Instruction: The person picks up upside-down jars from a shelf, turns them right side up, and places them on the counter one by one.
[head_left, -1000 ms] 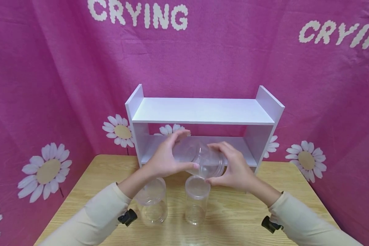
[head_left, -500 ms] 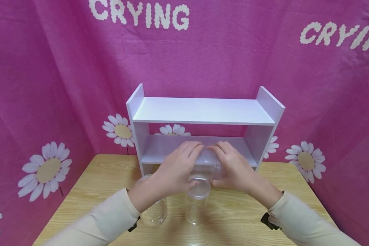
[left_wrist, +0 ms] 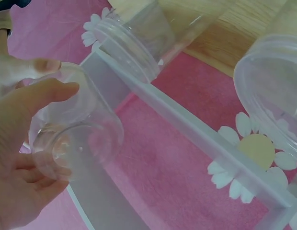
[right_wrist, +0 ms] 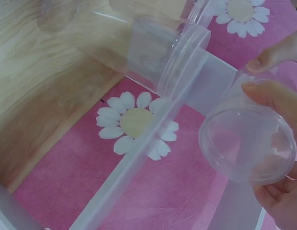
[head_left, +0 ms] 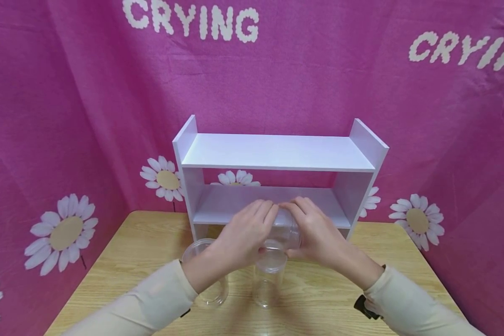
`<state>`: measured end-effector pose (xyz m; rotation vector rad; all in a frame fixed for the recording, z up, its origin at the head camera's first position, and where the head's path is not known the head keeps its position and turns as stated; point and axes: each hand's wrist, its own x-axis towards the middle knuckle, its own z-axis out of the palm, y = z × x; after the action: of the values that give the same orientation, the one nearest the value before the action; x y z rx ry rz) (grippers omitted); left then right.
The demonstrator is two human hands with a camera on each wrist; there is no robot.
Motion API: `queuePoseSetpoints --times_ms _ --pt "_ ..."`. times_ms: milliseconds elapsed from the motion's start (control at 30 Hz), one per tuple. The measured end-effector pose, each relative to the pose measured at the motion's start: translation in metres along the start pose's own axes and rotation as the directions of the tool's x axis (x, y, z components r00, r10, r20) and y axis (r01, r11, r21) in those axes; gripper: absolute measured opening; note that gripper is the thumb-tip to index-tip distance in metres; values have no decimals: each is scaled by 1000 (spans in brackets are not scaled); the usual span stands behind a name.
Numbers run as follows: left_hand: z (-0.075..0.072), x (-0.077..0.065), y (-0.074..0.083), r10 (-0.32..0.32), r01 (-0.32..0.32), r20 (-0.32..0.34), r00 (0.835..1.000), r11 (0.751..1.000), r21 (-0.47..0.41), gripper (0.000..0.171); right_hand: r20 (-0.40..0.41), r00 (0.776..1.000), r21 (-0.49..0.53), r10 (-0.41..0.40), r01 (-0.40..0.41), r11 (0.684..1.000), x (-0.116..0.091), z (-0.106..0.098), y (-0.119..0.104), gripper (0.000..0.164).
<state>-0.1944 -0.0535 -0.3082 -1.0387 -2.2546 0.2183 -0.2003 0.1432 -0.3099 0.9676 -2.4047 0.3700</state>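
Note:
Both hands hold a clear plastic jar on its side above the table, in front of the shelf's lower board. My left hand grips the base end, fingers over the top and thumb below; the left wrist view shows the round base. My right hand grips the lidded end, and the lid faces the right wrist camera. The two hands' fingertips almost meet over the jar. Right below stands a narrow lidded clear jar. A wider clear jar stands to its left, partly hidden by my left forearm.
A white two-tier shelf stands at the back of the wooden table. Behind and beside it hangs a pink curtain with daisies and white lettering. Dark wrist cameras sit at both cuffs.
My left hand has turned over and slid right along the held jar, closing in on my right hand. The jar has turned from slanted to nearly level. The standing jars have not moved.

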Motion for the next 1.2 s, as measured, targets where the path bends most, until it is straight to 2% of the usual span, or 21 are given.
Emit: queuePoseSetpoints --times_ms 100,200,267,333,367,433,500,567,633,700,767,833,900,967,1033,1100,1200 --pt "0 0 -3 -17 16 -38 999 1000 -24 85 -4 1000 60 9 -9 998 -1 -1 2 91" --pt "-1 -1 -9 -69 59 -89 994 992 -108 82 -21 999 148 24 -21 989 0 -4 5 98" --pt "-1 -2 -14 -118 96 -102 988 974 -204 83 -28 999 205 39 -32 978 0 -7 7 103" --pt "-2 -3 -18 -182 146 -90 979 939 -310 84 -40 998 257 57 -45 965 2 -10 10 107" --pt "-1 -4 -20 -218 176 -78 973 914 -365 85 -49 996 287 72 -55 956 2 -11 12 108" --pt "-1 -5 -23 -293 236 -49 955 849 -472 88 -64 992 361 107 -77 929 3 -11 16 108" --pt "0 -6 -25 -366 286 -30 930 773 -567 89 -71 985 468 155 -105 878 2 -9 19 105" --pt "2 -6 -25 -427 316 -16 904 694 -647 88 -49 977 601 210 -139 787 2 -7 21 99" --pt "4 -6 -24 -478 332 -5 878 617 -714 86 -2 966 719 257 -177 672 1 -4 22 95" --pt "5 -6 -22 -519 340 13 855 540 -770 84 57 954 807 295 -218 549 0 -2 23 91" --pt "4 -7 -20 -548 361 59 834 462 -810 82 107 941 858 321 -250 448 1 1 22 88" --pt "3 -7 -17 -562 384 115 819 389 -838 81 146 934 896 327 -265 356 1 2 21 86" --pt "2 -7 -14 -560 407 177 810 319 -856 79 182 929 916 324 -279 287 1 3 18 86" --pt "1 -8 -11 -548 433 236 802 262 -862 79 214 921 922 325 -301 245 1 3 16 86" --pt "2 -9 -9 -529 454 284 799 223 -863 78 245 912 917 329 -328 227 1 3 13 86" --pt "2 -10 -7 -513 469 319 797 192 -862 78 264 901 906 343 -354 231 1 2 11 87" --pt "4 -12 -6 -488 476 346 801 170 -863 79 276 892 897 358 -372 238 -1 2 10 88"
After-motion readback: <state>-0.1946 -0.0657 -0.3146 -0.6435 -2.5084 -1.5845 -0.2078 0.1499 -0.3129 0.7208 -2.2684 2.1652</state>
